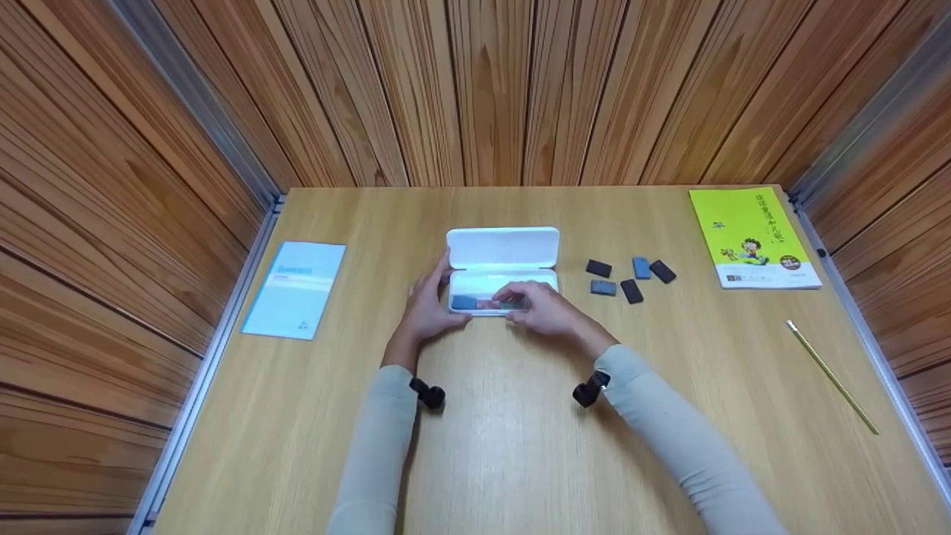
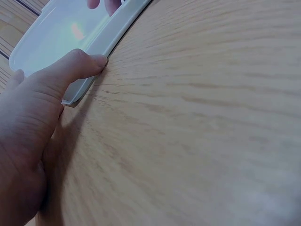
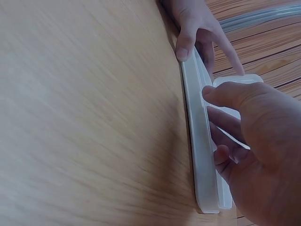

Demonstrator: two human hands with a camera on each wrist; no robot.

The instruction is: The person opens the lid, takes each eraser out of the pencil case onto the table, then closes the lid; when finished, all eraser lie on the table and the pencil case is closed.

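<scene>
A white pencil case (image 1: 505, 279) lies with its lid (image 1: 503, 247) raised at mid-table. Inside, along its front wall, is a row of small blocks that look like erasers: a blue one (image 1: 464, 302), a pinkish one (image 1: 487, 305) and a darker one partly covered by fingers. My left hand (image 1: 431, 303) grips the case's left end, thumb against the front wall. My right hand (image 1: 544, 306) reaches into the case over the row, its thumb by the front rim in the right wrist view. Whether those fingers pinch a block is hidden.
Right of the case lie several loose dark and blue blocks (image 1: 631, 290). A yellow-green book (image 1: 750, 230) is at the far right, with a gold pencil (image 1: 832, 377) nearer. At left lies a light-blue booklet (image 1: 294, 290). Wooden panels (image 1: 490, 96) wall the table in.
</scene>
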